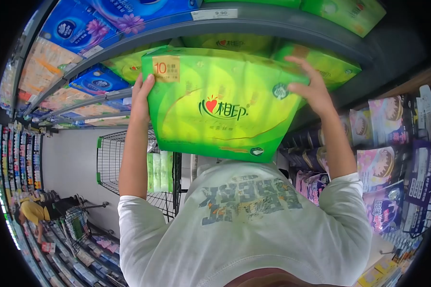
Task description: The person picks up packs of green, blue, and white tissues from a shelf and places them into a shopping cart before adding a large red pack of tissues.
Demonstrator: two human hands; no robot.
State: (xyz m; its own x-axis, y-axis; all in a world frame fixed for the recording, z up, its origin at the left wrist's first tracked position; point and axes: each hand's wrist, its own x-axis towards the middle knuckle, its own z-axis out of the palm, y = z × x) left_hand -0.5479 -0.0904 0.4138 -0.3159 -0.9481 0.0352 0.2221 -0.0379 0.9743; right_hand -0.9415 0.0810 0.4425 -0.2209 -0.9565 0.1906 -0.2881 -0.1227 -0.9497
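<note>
A large green pack of tissues, with a "10" label in one corner and a red heart on its front, is held up before my chest, tilted to face the camera. My left hand is closed on its left side, the thumb over the front edge. At the upper right corner, my right hand grips it with thumb and fingers apart, slightly blurred. Behind its top edge, similar green packs lie on the shelf. The backs of the fingers behind the pack are hidden.
A dark shelf edge curves above the pack, with blue tissue packs on it. A wire shopping cart holding a green-and-white pack stands at the left. Bagged goods line the right. A person in yellow bends at far left.
</note>
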